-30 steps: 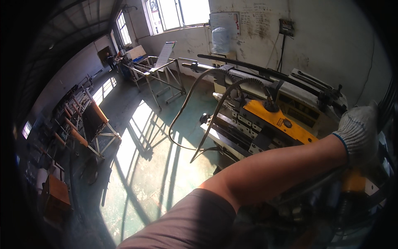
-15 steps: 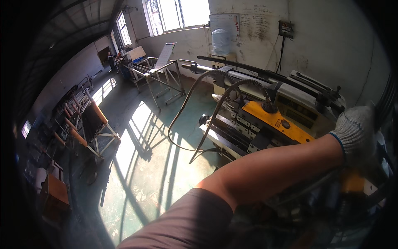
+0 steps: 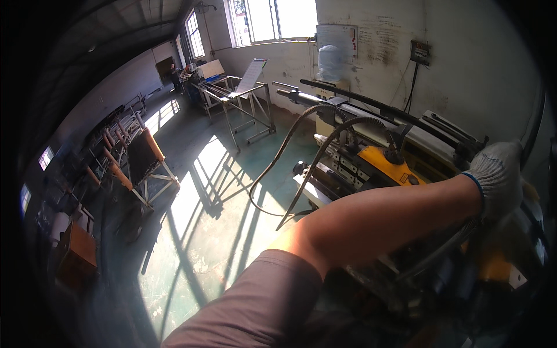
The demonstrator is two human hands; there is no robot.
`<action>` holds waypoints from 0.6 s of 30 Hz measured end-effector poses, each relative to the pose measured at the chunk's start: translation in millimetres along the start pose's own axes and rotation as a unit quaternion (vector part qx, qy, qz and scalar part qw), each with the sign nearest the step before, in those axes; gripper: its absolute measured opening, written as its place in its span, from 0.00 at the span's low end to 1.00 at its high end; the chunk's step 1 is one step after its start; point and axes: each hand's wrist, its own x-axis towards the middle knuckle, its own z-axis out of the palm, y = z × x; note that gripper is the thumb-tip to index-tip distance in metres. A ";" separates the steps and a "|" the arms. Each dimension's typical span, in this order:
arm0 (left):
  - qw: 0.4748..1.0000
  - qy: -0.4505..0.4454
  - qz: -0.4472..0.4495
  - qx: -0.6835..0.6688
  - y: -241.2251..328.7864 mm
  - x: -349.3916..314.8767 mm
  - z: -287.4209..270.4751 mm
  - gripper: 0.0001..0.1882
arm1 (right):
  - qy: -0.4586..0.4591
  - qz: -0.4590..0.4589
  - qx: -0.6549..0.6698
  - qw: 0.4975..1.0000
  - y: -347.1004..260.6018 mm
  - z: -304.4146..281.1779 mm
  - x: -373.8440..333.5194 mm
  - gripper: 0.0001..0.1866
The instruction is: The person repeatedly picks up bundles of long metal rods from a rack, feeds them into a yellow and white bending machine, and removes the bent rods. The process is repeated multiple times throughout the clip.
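My left arm reaches from the lower edge across to the right, a short grey-brown sleeve above the bare forearm. On my left hand [image 3: 498, 177] is a white knitted work glove with a blue cuff edge. Its fingers point away into the dark rim, so what they hold or touch does not show. The hand is at the near right end of a long machine with a yellow cover [image 3: 387, 163], close to its dark upper rail [image 3: 400, 116]. The forearm hides part of the cover. My right hand does not show.
Two ribbed hoses [image 3: 306, 168] loop from the machine toward the floor. A metal-frame table [image 3: 242, 100] stands farther back, a person [image 3: 174, 75] beyond it. At left are a rack with orange-brown padded bars [image 3: 118, 170] and a brown box [image 3: 77, 255]. A water bottle [image 3: 329, 62] stands by the wall.
The room and machine have shifted right in the picture, and the forearm covers more of the yellow cover. My gloved hand stays at the right edge, slightly higher.
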 end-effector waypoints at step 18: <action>0.896 -0.071 0.188 0.396 -26.8 18.9 10.4 0.16 | 0.061 -0.099 0.112 0.987 -41.9 -1.9 -26.4 0.41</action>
